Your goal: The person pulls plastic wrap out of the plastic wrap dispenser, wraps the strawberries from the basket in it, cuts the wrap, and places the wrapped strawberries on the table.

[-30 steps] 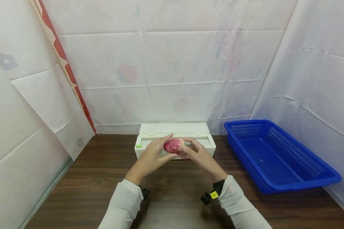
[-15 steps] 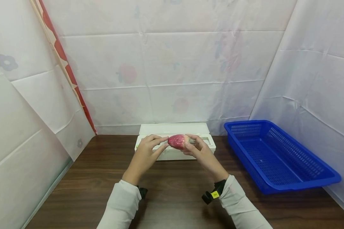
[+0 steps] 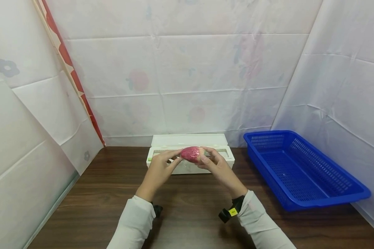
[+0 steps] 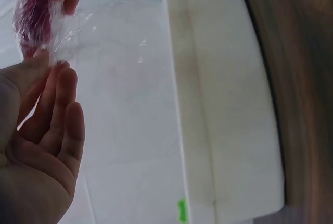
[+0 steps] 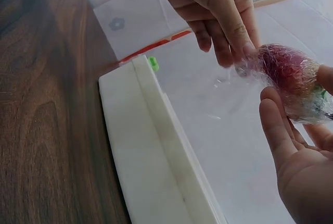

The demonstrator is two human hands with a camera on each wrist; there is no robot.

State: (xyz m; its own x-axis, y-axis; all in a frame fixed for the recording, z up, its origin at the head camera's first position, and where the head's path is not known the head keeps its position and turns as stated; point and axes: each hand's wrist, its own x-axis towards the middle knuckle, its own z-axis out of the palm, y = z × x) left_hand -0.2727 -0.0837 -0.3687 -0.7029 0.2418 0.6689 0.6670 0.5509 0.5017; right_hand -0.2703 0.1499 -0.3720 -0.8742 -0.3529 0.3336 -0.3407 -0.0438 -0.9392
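Observation:
A red, tapered fruit or vegetable (image 3: pixel 190 154) with a cream and green end is wrapped in clear cling film (image 4: pixel 86 31), its exact kind unclear. My right hand (image 3: pixel 219 169) holds it by the cream and green end, thumb on the near side. At the red tip my left hand (image 3: pixel 159 170) pinches the film between thumb and forefinger, as the right wrist view shows. Behind and below both hands stands a white cling film dispenser (image 3: pixel 190 168), lid raised, with a green slider (image 5: pixel 153 63) at its left end. Film stretches from the wrapped piece toward the dispenser.
A blue perforated basket (image 3: pixel 327 200) stands on the right of the dark wooden table (image 3: pixel 106 207). White printed sheets (image 3: pixel 187 69) hang behind and at both sides.
My left hand has drawn back from around the red piece to its tip, where it now pinches the film. The red piece turned slightly in my right hand, showing more of its side.

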